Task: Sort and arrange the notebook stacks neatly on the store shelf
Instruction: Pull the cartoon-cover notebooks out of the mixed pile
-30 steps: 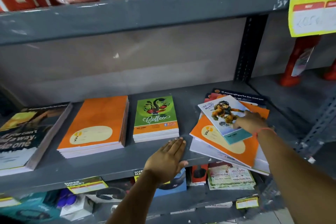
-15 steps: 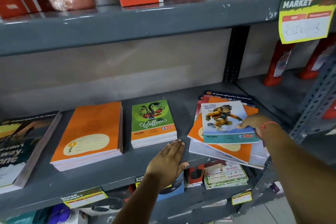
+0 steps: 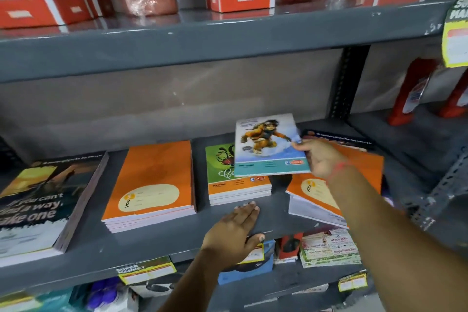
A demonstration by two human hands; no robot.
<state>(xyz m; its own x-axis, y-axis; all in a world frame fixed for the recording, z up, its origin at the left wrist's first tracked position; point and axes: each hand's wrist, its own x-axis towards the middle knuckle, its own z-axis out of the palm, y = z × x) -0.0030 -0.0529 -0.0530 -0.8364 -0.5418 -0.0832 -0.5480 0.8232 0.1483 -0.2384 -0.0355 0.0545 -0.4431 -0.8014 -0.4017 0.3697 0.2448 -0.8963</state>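
Observation:
My right hand (image 3: 321, 157) grips a light-blue notebook with a cartoon monkey (image 3: 266, 147) by its right edge and holds it in the air above the green Coffee notebook stack (image 3: 235, 185). Under my right arm lies a skewed pile topped by an orange notebook (image 3: 314, 192), overhanging the shelf's front edge. Further left sit a neat orange notebook stack (image 3: 152, 185) and a dark-covered stack (image 3: 43, 200). My left hand (image 3: 235, 230) lies flat, fingers together, on the grey shelf (image 3: 157, 243) in front of the green stack and holds nothing.
The upper shelf (image 3: 202, 40) carries white-and-orange boxes and wrapped red items. Yellow price tags (image 3: 145, 270) hang from the front lip and at the far right. The lower shelf holds a leaflet stack (image 3: 329, 248) and small goods. Red bottles (image 3: 410, 94) stand in the right bay.
My right hand has lifted the monkey notebook off the skewed pile and carried it left, over the green stack. My left hand has stayed on the shelf.

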